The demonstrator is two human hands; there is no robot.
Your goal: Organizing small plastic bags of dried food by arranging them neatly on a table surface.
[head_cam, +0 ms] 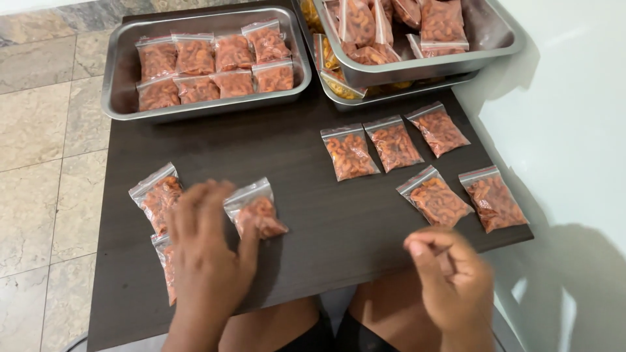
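While the left hand point(208, 254) is lying open-fingered on a snack bag point(254, 210), the right hand point(450, 274) is hanging closed and empty; bags are sitting near the surface point(313, 215) edge, risking being swept off.

Glossy clear plastic bags point(349, 153), brushed metal trays point(124, 72), matt dark wood-grain table point(313, 215).

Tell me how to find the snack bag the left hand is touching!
Start at the dark table, on its near left side. Three small bags lie there by the left hand. The snack bag is the rightmost one, pinched at the thumb, apart from the two under the fingers.
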